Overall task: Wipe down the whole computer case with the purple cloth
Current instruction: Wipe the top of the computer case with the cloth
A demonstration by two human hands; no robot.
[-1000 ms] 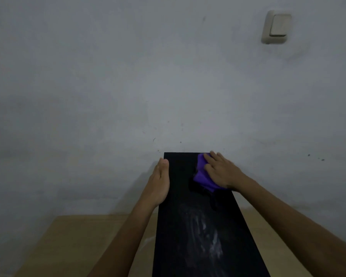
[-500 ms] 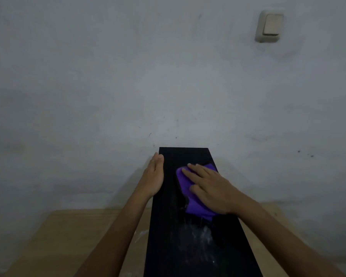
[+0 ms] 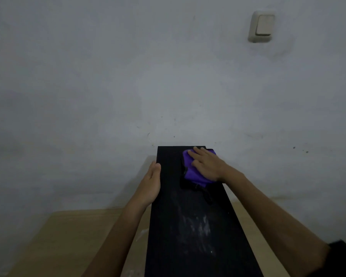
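The purple cloth (image 3: 194, 173) is pressed flat w/ straight fingers by the right hand (image 3: 207, 164) at the far end of the black computer case (image 3: 192, 226), whose left edge is braced by the flat, open-fingered left hand (image 3: 150, 185).

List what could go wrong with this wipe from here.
1. The purple cloth sits at the far right corner of the computer case; another outward stroke could push it off the edge toward the wall.
2. The right hand is working far from the whitish smears nearer the camera, so they could be missed.
3. Only the left hand steadies the case's side; hard pressure might shift it on the table.
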